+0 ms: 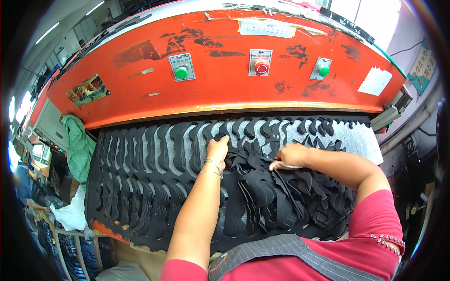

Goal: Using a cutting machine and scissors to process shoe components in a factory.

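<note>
Black wavy-edged strips of sheet material (140,206) lie in two long rows from the far left up to the left hand (218,150), which is over the back row. Between the two hands, and on past the right hand (290,157), loose black curved pieces (323,199) are heaped in a tangle, some tilted up on edge, just beside and below the fingers.

The left fingers are curled inward and close together at the near edge of the back row. On the right, the fingers point leftward, bunched rather than spread, their tips at the top of the tangled heap. With black lying on black and the knuckles in the way, I cannot tell whether either hand is pinching a piece.

At the left edge of the worktop (363,140), a crumpled green cloth (77,147) hangs above a white plastic bag (72,210). Behind the strips, a scuffed orange-red machine panel (225,89) spans the width; from left to right it bears a round green button (182,72), a round red button (261,68), a second green button (323,71) and a torn white paper patch (376,81). Pale grey surface shows at the far right.
</note>
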